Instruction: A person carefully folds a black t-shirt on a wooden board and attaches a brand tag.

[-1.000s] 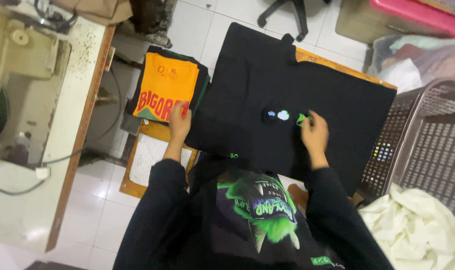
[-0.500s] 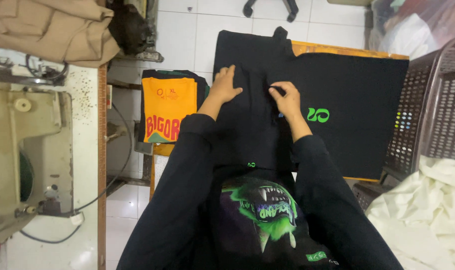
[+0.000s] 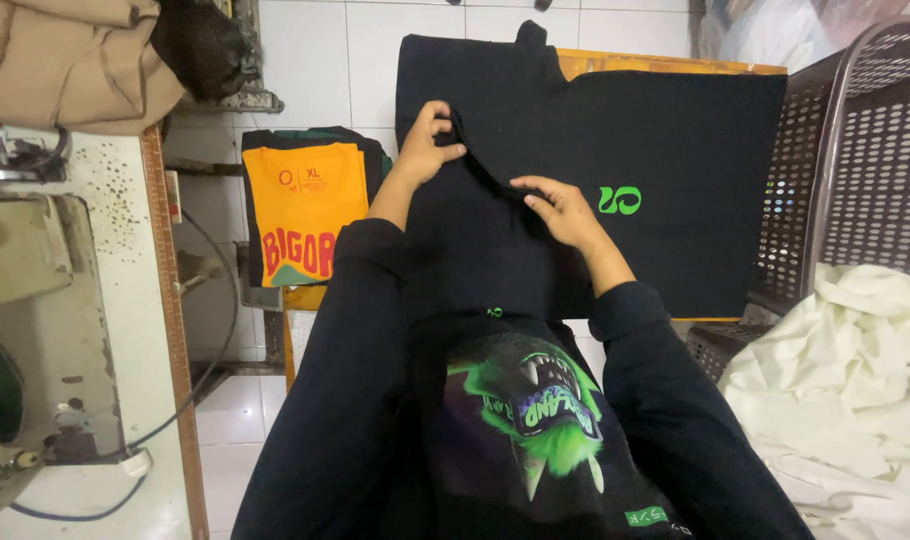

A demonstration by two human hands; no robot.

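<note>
A black T-shirt (image 3: 675,130) with a small green mark lies spread over a wooden table (image 3: 665,66). My left hand (image 3: 427,140) pinches a fold of its cloth near the upper left part. My right hand (image 3: 560,212) grips the same fold lower down, just left of the green mark. The fold runs diagonally between both hands. My black sleeves and a printed black shirt fill the lower middle of the view.
A folded orange T-shirt (image 3: 303,205) sits on a stack left of the table. A sewing machine (image 3: 30,330) stands on a white bench at left, tan cloth (image 3: 65,55) above it. A grey perforated basket (image 3: 865,170) and white fabric (image 3: 845,400) are at right.
Both hands have shifted on the black shirt and gathered a diagonal fold; the left hand, flat before, now pinches cloth. The view has moved slightly closer.
</note>
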